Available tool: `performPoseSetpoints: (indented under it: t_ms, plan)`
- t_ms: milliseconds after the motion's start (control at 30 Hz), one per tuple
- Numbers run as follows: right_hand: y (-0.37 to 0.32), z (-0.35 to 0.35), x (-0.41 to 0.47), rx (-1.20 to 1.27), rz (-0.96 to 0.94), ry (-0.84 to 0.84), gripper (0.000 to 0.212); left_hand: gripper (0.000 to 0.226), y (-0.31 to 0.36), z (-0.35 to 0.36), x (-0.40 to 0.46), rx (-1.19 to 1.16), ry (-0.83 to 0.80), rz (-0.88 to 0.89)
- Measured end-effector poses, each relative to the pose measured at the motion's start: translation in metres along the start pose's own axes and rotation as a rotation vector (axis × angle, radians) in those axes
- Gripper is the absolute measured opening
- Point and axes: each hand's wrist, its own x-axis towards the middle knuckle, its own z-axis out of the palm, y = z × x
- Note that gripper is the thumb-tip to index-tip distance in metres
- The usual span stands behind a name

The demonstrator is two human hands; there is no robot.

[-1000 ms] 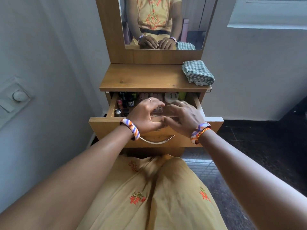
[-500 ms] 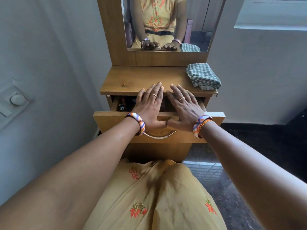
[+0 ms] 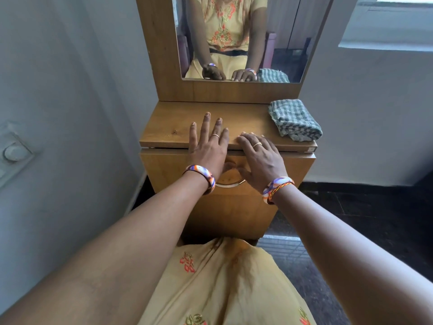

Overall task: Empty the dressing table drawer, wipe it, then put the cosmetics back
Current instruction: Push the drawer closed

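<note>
Now the drawer (image 3: 281, 174) of the dressing table is pushed all the way in, so its wooden front sits flat under the worktop (image 3: 171, 127) and nothing inside it can be seen. Both hands are up against the drawer front, just above the curved metal handle (image 3: 230, 184). The left hand (image 3: 208, 148) is wide open, with straight fingers spread out and lying flat on the worktop, while its palm hangs over the top edge of the drawer. It holds nothing. The right hand (image 3: 260, 156) is just beside the left hand, on the drawer's right half. Its fingers are relaxed and a little bent, with the tips resting on the front edge of the worktop, and it holds nothing too. Each hand has a ring on one finger and a striped bangle (image 3: 202, 175) at the wrist. A folded green checked cloth (image 3: 294, 121) lies on the worktop, well to the right of the hands, near the right edge. Behind the worktop stands a mirror (image 3: 239, 38) in a wooden frame, and it shows the person's two arms and the cloth. The cosmetics cannot be seen anywhere.
</note>
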Motion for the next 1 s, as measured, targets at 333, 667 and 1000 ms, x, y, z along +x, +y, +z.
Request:
performPoseSetpoints:
  t_ms: [333,667,1000]
  plan:
    - [-0.012,0.029,0.019,-0.182,0.132,0.389,0.03,0.051,0.006,0.035,0.023,-0.112,0.323,-0.004]
    - [-0.008,0.04,0.019,-0.196,0.114,0.42,0.054,0.048,0.006,0.04,0.021,-0.152,0.36,0.016]
    - [-0.005,0.041,0.019,-0.188,0.077,0.426,0.051,0.046,0.011,0.037,0.019,-0.15,0.35,-0.027]
